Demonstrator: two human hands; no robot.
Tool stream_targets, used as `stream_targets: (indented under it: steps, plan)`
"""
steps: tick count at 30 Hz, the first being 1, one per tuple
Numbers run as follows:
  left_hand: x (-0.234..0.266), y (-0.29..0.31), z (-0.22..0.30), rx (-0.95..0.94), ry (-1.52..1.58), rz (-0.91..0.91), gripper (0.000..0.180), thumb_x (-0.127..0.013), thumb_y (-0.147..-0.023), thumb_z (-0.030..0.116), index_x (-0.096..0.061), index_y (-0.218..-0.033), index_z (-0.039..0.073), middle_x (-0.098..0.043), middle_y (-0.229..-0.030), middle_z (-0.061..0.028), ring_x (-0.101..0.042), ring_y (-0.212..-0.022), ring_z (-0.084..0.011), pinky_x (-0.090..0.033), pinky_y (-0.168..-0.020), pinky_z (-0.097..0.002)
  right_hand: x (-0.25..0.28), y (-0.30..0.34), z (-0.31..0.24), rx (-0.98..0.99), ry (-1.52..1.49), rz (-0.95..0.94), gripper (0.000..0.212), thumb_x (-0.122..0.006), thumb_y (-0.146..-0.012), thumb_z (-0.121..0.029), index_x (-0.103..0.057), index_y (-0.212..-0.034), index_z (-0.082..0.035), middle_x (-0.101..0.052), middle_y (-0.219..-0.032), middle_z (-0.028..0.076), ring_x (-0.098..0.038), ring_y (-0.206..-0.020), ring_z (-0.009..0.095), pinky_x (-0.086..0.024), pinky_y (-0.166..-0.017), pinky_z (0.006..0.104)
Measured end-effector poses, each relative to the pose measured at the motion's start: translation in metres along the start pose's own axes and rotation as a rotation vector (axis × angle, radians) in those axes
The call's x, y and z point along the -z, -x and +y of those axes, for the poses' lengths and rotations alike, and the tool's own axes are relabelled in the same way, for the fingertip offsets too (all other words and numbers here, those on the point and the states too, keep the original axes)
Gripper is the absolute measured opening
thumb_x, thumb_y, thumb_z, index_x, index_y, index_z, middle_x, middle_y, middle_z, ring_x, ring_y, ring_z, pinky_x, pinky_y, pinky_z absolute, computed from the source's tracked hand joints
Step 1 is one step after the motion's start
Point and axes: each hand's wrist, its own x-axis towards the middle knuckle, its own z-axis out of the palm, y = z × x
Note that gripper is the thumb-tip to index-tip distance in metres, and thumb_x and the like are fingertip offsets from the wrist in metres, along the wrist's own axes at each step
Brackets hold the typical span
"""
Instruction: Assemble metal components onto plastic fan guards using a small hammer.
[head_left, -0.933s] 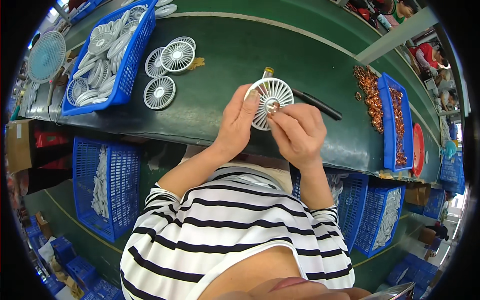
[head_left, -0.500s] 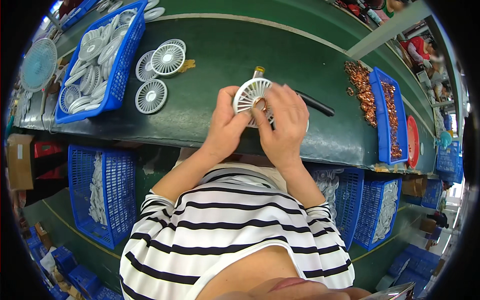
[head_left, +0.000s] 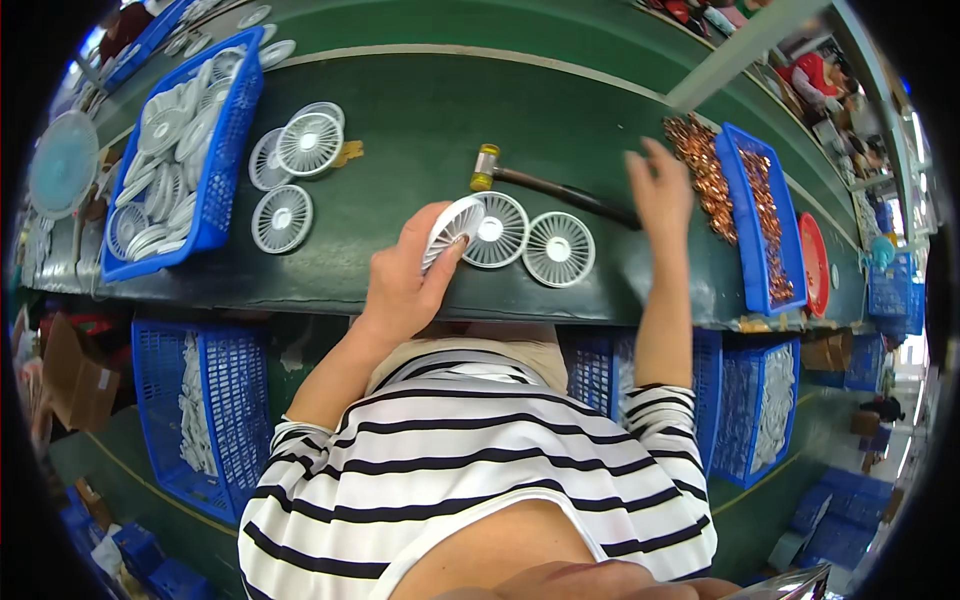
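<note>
A round white wheel (head_left: 452, 230) with thin spokes is held by the left hand (head_left: 403, 272) and is tipped steeply, so its face is seen at a slant. Two more wheels (head_left: 559, 249) like it are laid flat on the green table (head_left: 390, 110), close side by side. Small shiny copper-coloured rings (head_left: 702, 178) are heaped near the right hand (head_left: 664, 198), and more are held in the blue tray (head_left: 735, 190) just beside the heap.

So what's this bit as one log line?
left hand: holding white slotted disc; right hand: open, beside copper-coloured rings; hammer: lying on green table
</note>
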Motion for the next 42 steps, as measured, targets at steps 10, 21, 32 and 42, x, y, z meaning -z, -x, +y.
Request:
stream_targets:
  steps: [10, 21, 32, 42]
  plan:
    - [0.022, -0.004, -0.037, -0.059, -0.684, 0.030, 0.070, -0.069, -0.079, 0.038, -0.042, -0.138, 0.011, -0.027, -0.147, -0.0279, -0.020, -0.137, -0.0472, -0.016, -0.109, -0.0605, -0.020, -0.023, 0.143, -0.176, 0.020, 0.107, 0.029, -0.061, -0.091, -0.032, -0.063, -0.085, -0.004, -0.064, -0.072, 0.016, -0.062, -0.066, 0.033, -0.048, -0.062, 0.0433]
    - [0.128, 0.015, -0.079, 0.422, -0.604, 0.522, 0.035, -0.063, -0.090, 0.022, -0.060, -0.121, 0.007, -0.067, -0.104, -0.0192, -0.067, -0.094, -0.0279, -0.049, -0.084, -0.0344, -0.024, -0.008, 0.105, -0.065, 0.288, 0.014, 0.025, -0.061, -0.086, -0.031, -0.066, -0.088, -0.007, -0.065, -0.086, 0.016, -0.063, -0.079, 0.036, -0.050, -0.069, 0.0440]
    - [0.032, -0.006, -0.014, 0.275, 0.210, 0.471, 0.017, -0.061, -0.093, 0.018, -0.060, -0.097, 0.002, -0.061, -0.087, -0.0024, -0.053, -0.079, -0.0087, -0.045, -0.072, -0.0268, 0.001, 0.069, -0.070, -0.036, -0.697, -0.129, 0.014, -0.071, -0.080, -0.002, -0.070, -0.093, 0.000, -0.070, -0.082, 0.004, -0.061, -0.071, 0.006, -0.049, -0.065, 0.0212]
    - [-0.016, -0.009, 0.008, 0.280, 0.640, 0.098, 0.041, -0.036, -0.104, 0.035, -0.055, -0.109, -0.001, -0.058, -0.096, -0.0031, -0.052, -0.088, -0.0085, -0.043, -0.081, -0.0239, -0.004, 0.088, -0.130, 0.541, -0.623, 0.038, 0.020, -0.082, -0.062, -0.008, -0.065, -0.074, -0.006, -0.061, -0.075, 0.004, -0.056, -0.065, 0.020, -0.043, -0.055, 0.0314]
